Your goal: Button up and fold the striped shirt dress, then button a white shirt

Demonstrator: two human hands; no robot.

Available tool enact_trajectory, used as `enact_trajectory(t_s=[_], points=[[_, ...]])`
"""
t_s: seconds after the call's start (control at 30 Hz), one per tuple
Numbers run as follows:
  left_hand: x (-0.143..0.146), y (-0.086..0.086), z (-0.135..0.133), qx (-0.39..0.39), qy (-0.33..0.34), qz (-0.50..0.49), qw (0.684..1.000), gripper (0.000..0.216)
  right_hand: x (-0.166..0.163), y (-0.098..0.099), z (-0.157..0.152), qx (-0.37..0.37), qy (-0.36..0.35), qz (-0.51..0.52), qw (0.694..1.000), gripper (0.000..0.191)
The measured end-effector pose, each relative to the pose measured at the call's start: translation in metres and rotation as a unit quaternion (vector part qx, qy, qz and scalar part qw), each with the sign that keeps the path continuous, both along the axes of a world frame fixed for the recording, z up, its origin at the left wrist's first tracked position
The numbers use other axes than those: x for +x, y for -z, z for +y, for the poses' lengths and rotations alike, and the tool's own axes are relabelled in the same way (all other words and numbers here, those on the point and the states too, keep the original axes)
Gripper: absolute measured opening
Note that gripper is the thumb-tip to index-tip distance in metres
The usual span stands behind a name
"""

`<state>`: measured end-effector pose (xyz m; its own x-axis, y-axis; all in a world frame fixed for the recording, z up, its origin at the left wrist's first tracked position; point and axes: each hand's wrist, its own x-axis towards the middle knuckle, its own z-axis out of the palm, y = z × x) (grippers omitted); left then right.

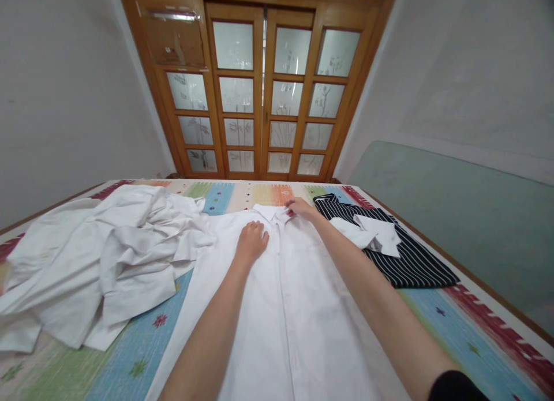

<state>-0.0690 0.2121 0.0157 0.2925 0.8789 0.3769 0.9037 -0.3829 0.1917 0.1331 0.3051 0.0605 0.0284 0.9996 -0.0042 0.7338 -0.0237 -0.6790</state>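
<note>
The white shirt (298,308) lies flat and unfolded mid-bed, left hand (251,242) pressing it with curled fingers, right hand (299,208) pinching its collar (272,212); a crumpled pile (108,257) remains untouched, the striped shirt (407,262) already folded.

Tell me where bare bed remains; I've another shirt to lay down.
Free: the near right corner of the bedspread below the striped garment, and the far strip before the door. Crowded: the left, under the white pile.

You're in home bedroom: bed with striped multicolour patterned cover (130,355), wooden double doors with frosted etched glass panes (264,95), plain white walls (56,101), heap of crumpled white garments (104,257).
</note>
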Motion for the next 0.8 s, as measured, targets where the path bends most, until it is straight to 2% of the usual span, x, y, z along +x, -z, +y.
enact_trajectory(t_s=[0.17,0.3,0.5,0.67,0.8], points=[[0.000,-0.003,-0.002,-0.012,0.099,0.000,0.995,0.033,-0.003,0.009,-0.001,0.023,-0.079,-0.076,0.994,0.032],[-0.001,-0.006,-0.004,-0.028,0.141,0.011,0.990,0.038,-0.006,0.017,0.001,0.069,-0.093,-0.138,0.984,0.024],[-0.001,-0.009,-0.004,-0.078,0.136,0.023,0.987,0.048,-0.009,0.029,-0.004,0.122,-0.042,-0.193,0.973,0.018],[0.003,-0.009,-0.007,-0.109,0.119,0.046,0.986,0.066,-0.017,0.039,-0.013,0.140,0.023,-0.208,0.968,0.022],[0.004,-0.009,-0.011,-0.097,0.117,0.055,0.987,0.073,-0.021,0.046,-0.022,0.186,0.060,-0.208,0.958,0.030]])
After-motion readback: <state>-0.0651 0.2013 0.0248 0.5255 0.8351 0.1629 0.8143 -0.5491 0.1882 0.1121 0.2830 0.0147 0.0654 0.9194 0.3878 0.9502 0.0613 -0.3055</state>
